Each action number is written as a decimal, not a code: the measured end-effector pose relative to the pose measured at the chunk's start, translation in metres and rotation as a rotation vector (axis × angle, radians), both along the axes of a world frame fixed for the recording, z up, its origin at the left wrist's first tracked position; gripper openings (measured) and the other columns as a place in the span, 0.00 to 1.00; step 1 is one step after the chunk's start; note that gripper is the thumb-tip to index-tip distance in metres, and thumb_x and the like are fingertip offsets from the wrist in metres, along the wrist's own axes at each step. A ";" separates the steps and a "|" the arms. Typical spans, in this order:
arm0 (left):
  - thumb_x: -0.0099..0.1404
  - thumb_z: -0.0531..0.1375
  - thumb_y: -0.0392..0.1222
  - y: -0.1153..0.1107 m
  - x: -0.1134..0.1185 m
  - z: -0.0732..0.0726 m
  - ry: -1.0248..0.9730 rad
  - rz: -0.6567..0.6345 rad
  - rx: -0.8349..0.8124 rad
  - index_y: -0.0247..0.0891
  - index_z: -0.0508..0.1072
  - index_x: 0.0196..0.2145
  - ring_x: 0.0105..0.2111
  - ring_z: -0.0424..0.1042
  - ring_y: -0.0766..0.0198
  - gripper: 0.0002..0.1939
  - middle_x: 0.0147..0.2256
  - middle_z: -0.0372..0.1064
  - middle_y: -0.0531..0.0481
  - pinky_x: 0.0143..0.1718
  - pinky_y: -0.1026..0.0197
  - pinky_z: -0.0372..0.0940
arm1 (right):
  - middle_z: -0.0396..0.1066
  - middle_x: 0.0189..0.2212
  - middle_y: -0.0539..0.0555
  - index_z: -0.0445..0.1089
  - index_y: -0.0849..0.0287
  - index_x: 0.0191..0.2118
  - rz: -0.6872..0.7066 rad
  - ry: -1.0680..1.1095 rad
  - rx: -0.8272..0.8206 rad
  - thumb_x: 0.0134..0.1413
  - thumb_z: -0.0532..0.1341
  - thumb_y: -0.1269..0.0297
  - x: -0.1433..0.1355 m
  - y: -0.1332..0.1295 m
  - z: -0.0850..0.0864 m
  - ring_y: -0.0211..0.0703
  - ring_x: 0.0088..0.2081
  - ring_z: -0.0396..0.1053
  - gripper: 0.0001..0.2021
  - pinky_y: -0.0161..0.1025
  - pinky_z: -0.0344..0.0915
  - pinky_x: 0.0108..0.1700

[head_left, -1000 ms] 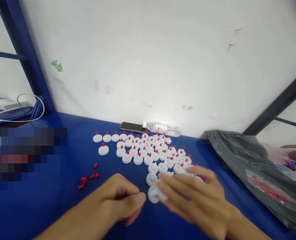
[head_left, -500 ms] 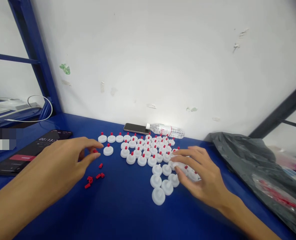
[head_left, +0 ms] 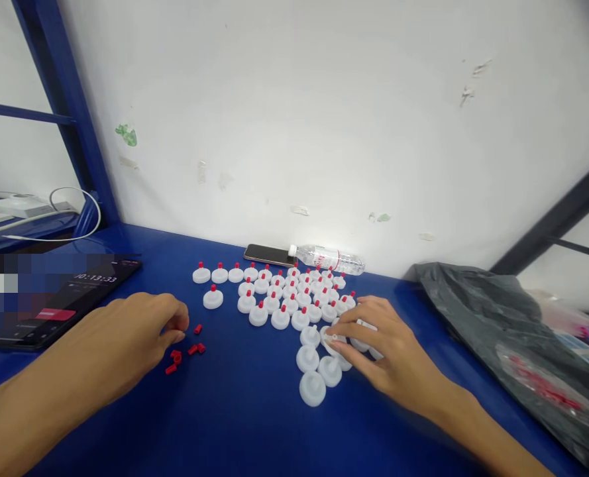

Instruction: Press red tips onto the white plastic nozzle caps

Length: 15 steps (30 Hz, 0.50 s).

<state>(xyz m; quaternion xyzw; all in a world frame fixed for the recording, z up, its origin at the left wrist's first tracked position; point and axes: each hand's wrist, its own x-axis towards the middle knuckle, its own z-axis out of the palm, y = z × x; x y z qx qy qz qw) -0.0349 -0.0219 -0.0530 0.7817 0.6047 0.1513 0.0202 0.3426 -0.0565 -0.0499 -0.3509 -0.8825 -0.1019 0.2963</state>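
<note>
My left hand (head_left: 150, 328) is at the left with its fingers curled and pressed together beside several loose red caps (head_left: 176, 356); whatever they hold is hidden. On the right, my right hand (head_left: 378, 344) has its thumb and fingers closed round a white round lid (head_left: 330, 336) with a bare nozzle. Left of that hand stand several white lids without caps (head_left: 313, 388). Behind them are rows of white lids topped with red caps (head_left: 258, 314). One capped lid (head_left: 213, 299) stands apart, just right of my left hand.
A large phone (head_left: 75, 298) showing a timer lies at the left. Against the wall are a smaller phone (head_left: 269, 254) and a clear bottle (head_left: 326, 258) on its side. A grey plastic bag (head_left: 473, 311) and a clear packet of red pieces (head_left: 547, 384) lie at the right.
My left hand has drawn back slightly, lower and left, its fingers now curled. My right hand has moved left and gripped a bare white lid.
</note>
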 end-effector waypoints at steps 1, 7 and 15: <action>0.62 0.53 0.40 -0.001 0.002 0.002 0.062 0.015 -0.057 0.49 0.83 0.32 0.33 0.81 0.46 0.16 0.32 0.83 0.45 0.35 0.48 0.67 | 0.80 0.38 0.51 0.79 0.53 0.47 -0.002 -0.007 -0.012 0.69 0.66 0.66 0.000 0.001 -0.001 0.43 0.39 0.76 0.05 0.49 0.67 0.52; 0.64 0.51 0.36 -0.006 0.011 0.011 0.174 -0.023 -0.087 0.44 0.80 0.30 0.29 0.77 0.50 0.17 0.29 0.80 0.47 0.31 0.53 0.63 | 0.82 0.39 0.49 0.78 0.53 0.47 0.029 -0.018 -0.049 0.70 0.65 0.65 0.002 0.003 -0.004 0.41 0.41 0.78 0.04 0.50 0.63 0.57; 0.64 0.54 0.37 -0.005 0.007 0.009 0.127 -0.031 -0.101 0.46 0.79 0.30 0.28 0.77 0.52 0.14 0.30 0.79 0.49 0.29 0.56 0.60 | 0.84 0.40 0.47 0.78 0.52 0.46 0.083 -0.027 -0.084 0.73 0.63 0.63 0.004 0.004 -0.004 0.40 0.40 0.79 0.05 0.51 0.61 0.62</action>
